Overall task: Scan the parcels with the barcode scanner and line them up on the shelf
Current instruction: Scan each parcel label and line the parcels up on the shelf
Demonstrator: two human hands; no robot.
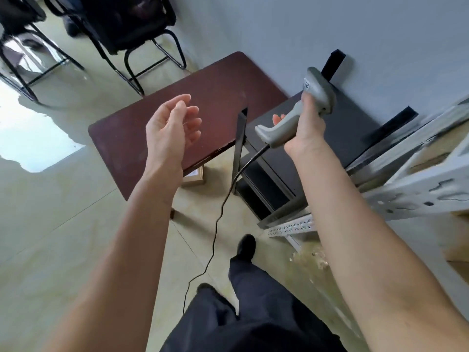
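**Scanner held up, left hand free over the table**

While the right hand (305,124) gripped the scanner (302,110) by its grey handle, the left hand (172,125) hung above the table (142,138) with fingers loosely curled, grasping nothing.

Bare floor (63,212) lay to the left and near side of the table, its near edge running from lower left toward the black stand (317,138) at right. Two black chairs (121,29) stood far left. A pale metal shelf (418,189) crowded the right edge, its perforated upright jutting toward the right forearm.

The scanner sat in the air over the stand, near the wall (330,26). Its long axis ran from the handle butt at lower left up to the head at upper right, with the head pointing away toward the wall. A black cable (218,222) dropped from the butt and trailed down across the floor. One cardboard parcel (194,177) lay on the floor under the table's near edge, partly hidden.
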